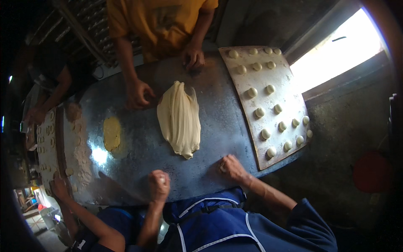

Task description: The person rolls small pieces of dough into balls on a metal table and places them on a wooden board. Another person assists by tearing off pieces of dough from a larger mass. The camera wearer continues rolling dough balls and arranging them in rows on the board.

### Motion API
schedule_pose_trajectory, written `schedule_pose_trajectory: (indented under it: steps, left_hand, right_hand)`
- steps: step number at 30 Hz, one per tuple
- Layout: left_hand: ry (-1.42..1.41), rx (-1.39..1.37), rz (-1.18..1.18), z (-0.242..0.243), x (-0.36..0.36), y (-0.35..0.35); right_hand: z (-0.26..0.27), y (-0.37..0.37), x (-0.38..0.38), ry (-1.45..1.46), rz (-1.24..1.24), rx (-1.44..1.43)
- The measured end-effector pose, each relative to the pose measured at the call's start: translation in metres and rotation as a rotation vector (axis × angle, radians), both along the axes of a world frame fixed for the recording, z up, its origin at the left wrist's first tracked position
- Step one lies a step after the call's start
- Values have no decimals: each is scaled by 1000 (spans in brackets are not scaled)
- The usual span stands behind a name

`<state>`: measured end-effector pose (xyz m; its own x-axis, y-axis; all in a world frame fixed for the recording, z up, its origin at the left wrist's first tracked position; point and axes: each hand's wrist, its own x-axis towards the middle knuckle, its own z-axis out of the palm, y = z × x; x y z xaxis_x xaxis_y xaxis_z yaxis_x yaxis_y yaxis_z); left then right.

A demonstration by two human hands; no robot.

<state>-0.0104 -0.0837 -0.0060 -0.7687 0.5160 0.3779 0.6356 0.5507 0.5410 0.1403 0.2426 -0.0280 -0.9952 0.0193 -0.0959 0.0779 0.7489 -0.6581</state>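
Observation:
A large, elongated mass of pale stretched dough [180, 121] lies on the dark metal tabletop [217, 126], its folds running lengthwise. My left hand [159, 185] is curled like a fist over the near edge of the table, left of the dough's near end and apart from it. A small pale patch shows at its fingers; whether that is dough I cannot tell. My right hand [232, 168] is bent low at the tabletop, between the dough and a board [248, 119] of dough balls. Its curled fingers are blurred, and what lies under them is hidden.
Several round dough balls [259, 112] sit on the right board. A yellow slab of fat or dough [112, 134] and scattered flour [82, 163] lie left. Across stands a person in a yellow shirt [163, 28], hands beside the dough. A co-worker's arm [91, 220] reaches in at my left.

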Motion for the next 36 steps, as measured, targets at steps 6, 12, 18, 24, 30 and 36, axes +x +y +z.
schedule_pose_trajectory:
  steps: [6, 12, 18, 24, 30, 36]
  left_hand:
    - [-241, -18, 166, 8, 3, 6]
    - [-347, -484, -258, 88, -29, -15]
    - [-212, -540, -670, 173, -57, 158]
    - [-37, 221, -976, 162, -58, 474]
    - [-157, -119, -858, 42, -64, 665]
    - [30, 24, -733, 91, -12, 603]
  right_hand:
    - [15, -57, -39, 203, -206, 59]
    - [45, -11, -12, 264, -204, 275]
    - [56, -6, 27, 204, 8, 79]
    - [195, 156, 24, 396, -447, -248]
    - [227, 301, 12, 1107, -928, 385]
    - [103, 318, 46, 198, -1140, 655]
